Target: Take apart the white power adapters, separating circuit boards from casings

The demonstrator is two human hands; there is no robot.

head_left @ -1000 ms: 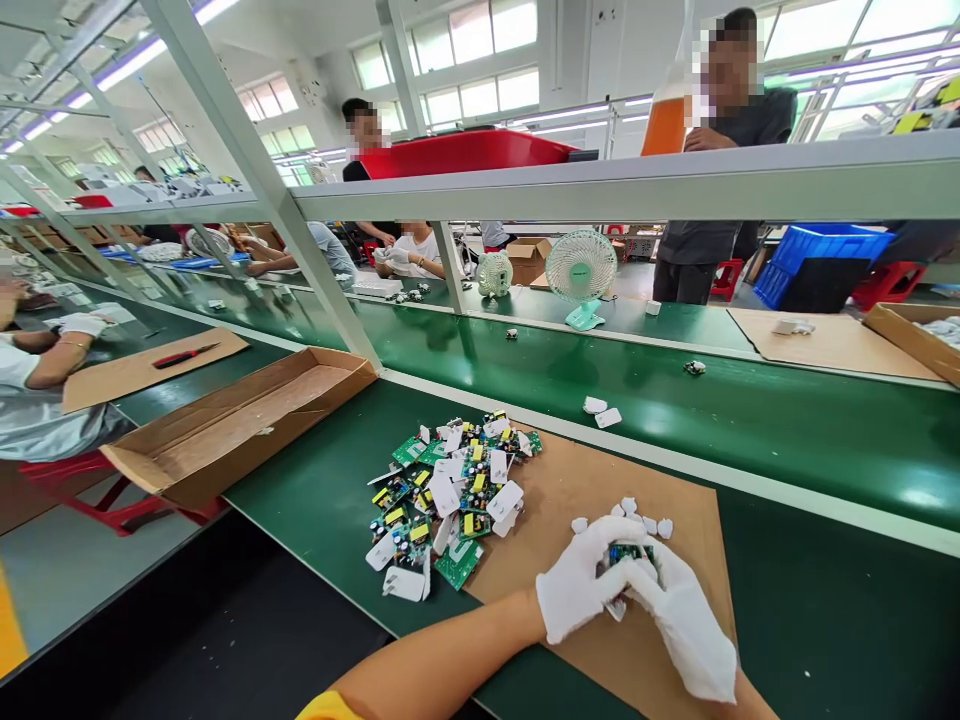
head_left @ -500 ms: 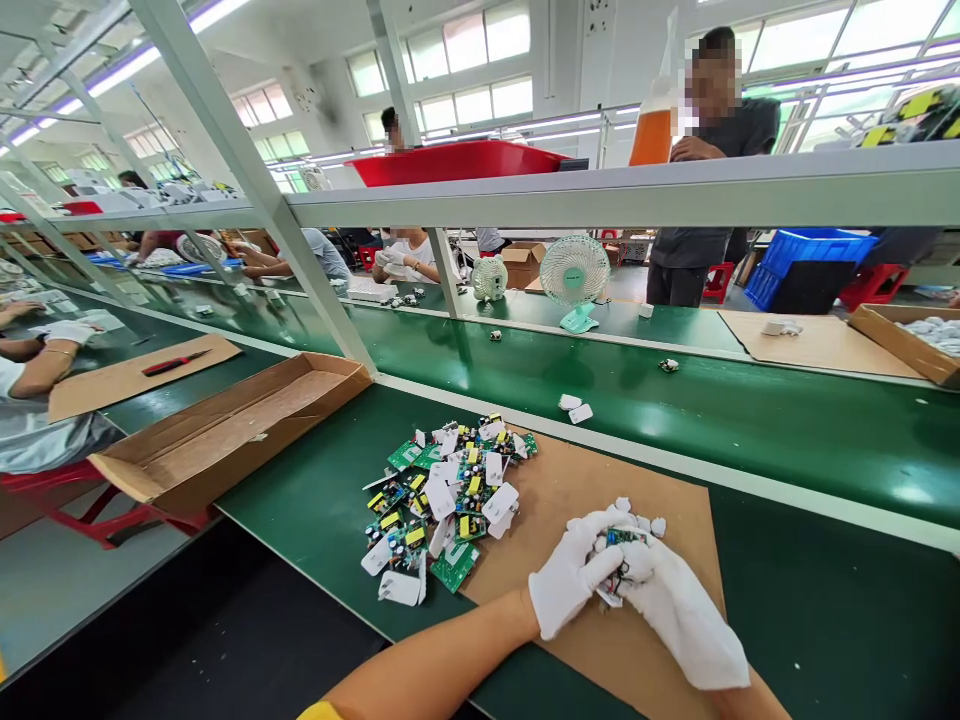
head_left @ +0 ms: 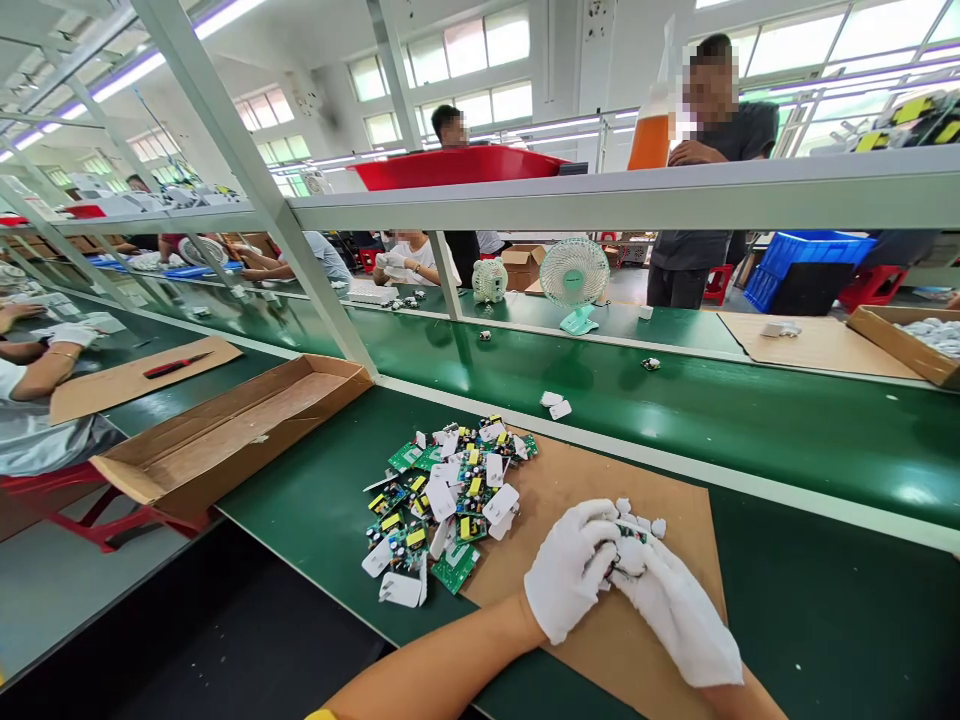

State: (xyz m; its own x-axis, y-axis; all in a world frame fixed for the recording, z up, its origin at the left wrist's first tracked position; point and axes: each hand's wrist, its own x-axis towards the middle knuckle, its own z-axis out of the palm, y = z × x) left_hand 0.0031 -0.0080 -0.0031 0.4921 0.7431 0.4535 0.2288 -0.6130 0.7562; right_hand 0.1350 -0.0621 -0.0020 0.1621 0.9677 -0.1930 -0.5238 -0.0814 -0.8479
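My left hand (head_left: pixel 571 572), in a white glove, has its fingers curled around a small circuit board (head_left: pixel 638 535). In a matching white glove, my right hand (head_left: pixel 671 605) closes on the same board from the right. The gloves hide most of the board; only a green edge and some dark wires show. Just beyond my fingers, several small white pieces (head_left: pixel 658 527) lie on the brown cardboard sheet (head_left: pixel 592 665). Left of my hands is a pile of green circuit boards (head_left: pixel 456 568) with yellow parts and white plug covers (head_left: pixel 400 589).
A long open cardboard box (head_left: pixel 232 425) sits left of the pile. Beyond the bench's pale edge runs a green conveyor belt (head_left: pixel 750 410) carrying white covers (head_left: pixel 555 404) and a small board (head_left: pixel 650 364). A shelf (head_left: pixel 600 200) crosses overhead. Co-workers sit at left and across.
My left fingers have shifted over the circuit board, covering more of it. The white covers and small boards on the belt have travelled left. A person in the background has moved right.
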